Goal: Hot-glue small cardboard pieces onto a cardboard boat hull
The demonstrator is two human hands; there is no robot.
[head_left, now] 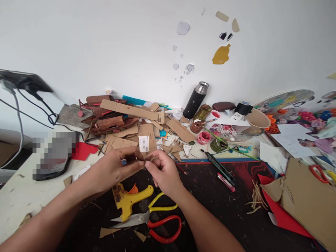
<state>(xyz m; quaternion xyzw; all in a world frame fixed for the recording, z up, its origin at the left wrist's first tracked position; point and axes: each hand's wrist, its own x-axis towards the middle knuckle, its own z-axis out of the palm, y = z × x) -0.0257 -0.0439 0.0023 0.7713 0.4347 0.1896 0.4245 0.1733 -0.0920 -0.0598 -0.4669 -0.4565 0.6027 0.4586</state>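
My left hand (122, 166) and my right hand (165, 173) meet above the near part of the table, fingertips almost touching. Both are closed in a pinch on something small and brownish; the fingers hide most of it. Just below them lies a yellow glue gun (133, 201) with brown stains. Scissors (141, 218) with one yellow and one red handle lie partly open beside it, their blades against the glue gun. Small cardboard scraps (107, 232) are near the blade tips.
Brown model boats (110, 124) and piled cardboard pieces (147, 136) line the back. Right of them stand a black thermos (195, 101) and paint jars (203, 138). A green utility knife (220, 168) lies on the dark mat (210, 210). A large cardboard sheet (309, 196) lies at right.
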